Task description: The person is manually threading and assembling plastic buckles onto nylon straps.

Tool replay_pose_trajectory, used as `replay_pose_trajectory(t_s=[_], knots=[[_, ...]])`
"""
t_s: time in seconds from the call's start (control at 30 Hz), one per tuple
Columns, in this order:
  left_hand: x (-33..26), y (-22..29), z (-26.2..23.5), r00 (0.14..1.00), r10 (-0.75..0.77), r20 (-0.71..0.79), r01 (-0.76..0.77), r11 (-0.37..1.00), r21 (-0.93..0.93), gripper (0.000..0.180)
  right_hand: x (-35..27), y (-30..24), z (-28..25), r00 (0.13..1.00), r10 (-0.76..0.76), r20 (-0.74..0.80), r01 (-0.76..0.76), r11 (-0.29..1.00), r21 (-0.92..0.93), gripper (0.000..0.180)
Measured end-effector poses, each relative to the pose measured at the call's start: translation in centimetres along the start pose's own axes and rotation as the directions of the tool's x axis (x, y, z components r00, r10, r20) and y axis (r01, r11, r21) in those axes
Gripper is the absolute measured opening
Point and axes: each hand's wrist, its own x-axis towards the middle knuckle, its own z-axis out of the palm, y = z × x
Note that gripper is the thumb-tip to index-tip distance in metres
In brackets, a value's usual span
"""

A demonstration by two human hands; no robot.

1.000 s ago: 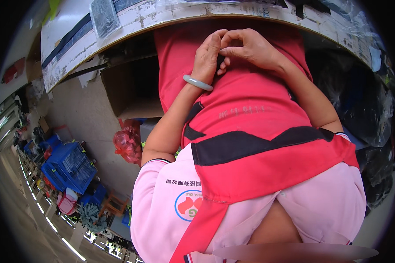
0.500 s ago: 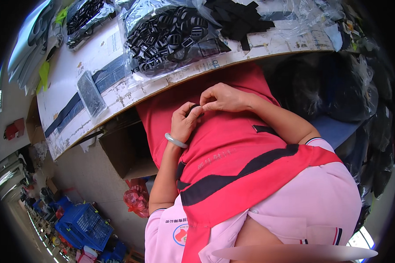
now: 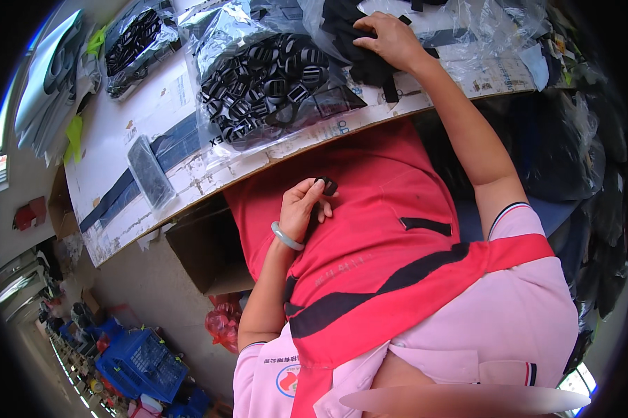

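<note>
Over the red apron (image 3: 369,230), my left hand (image 3: 303,203) pinches a small black plastic buckle (image 3: 326,185) between thumb and fingers. A pale bangle (image 3: 287,236) is round that wrist. My right hand (image 3: 392,40) is stretched out over a pile of black webbing strips (image 3: 373,72) on the table, thumb and fingers apart at its surface. Left of that pile lies a clear plastic bag (image 3: 213,129) full of black buckles (image 3: 275,87), with its mouth spread toward the table's front edge.
The white, worn tabletop (image 3: 108,233) holds a clear flat case (image 3: 151,173), a second bag of black parts (image 3: 134,43) and folded grey sheets (image 3: 45,83). Under the table stands a cardboard box (image 3: 201,254). Blue crates (image 3: 143,362) are on the floor at left; dark bags (image 3: 564,153) crowd the right.
My right hand has left the other hand and moved up and right to the webbing pile. My left hand stays over the apron, keeping the buckle, which now shows more clearly.
</note>
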Motion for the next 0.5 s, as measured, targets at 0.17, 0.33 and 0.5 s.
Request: replay_pose_trajectory(t_s=[0.17, 0.33, 0.5], knots=[[0.1, -0.5, -0.8, 1.000, -0.016, -0.013, 0.016, 1.000, -0.005, 0.026, -0.1, -0.2, 0.2, 0.999, -0.008, 0.046, 0.002, 0.993, 0.118, 0.029], [0.3, -0.1, -0.9, 1.000, -0.025, -0.009, 0.025, 0.999, -0.023, 0.020, -0.4, 1.0, -0.2, 0.984, 0.121, 0.127, -0.157, 0.930, 0.333, 0.029], [1.1, 1.5, 0.5, 0.996, -0.082, -0.031, 0.079, 0.994, -0.071, 0.018, -0.5, 2.2, -0.6, 0.990, 0.130, -0.052, -0.108, 0.945, 0.308, 0.014]])
